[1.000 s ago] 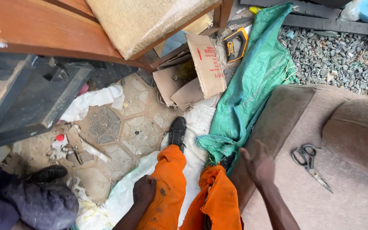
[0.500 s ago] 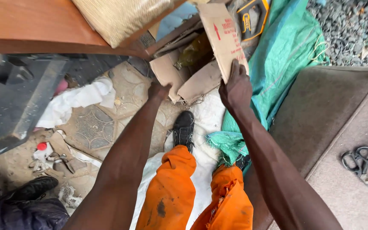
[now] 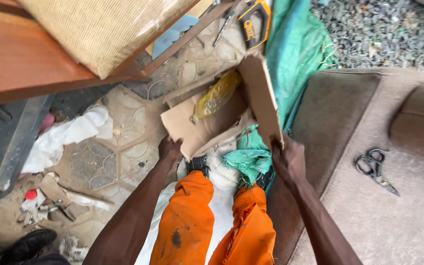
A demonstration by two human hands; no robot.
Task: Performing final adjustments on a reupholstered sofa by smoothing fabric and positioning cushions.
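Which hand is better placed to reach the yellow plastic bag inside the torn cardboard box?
Probably left: the left hand grips the torn cardboard box's near edge below the yellow plastic bag; the right hand holds the outer flap.

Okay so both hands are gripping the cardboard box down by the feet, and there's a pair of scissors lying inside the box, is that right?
Not quite. Both the left hand and the right hand do grip the cardboard box by the feet, but the scissors are not inside it. The head view shows them lying on the brown cushion off to the right, apart from the box.
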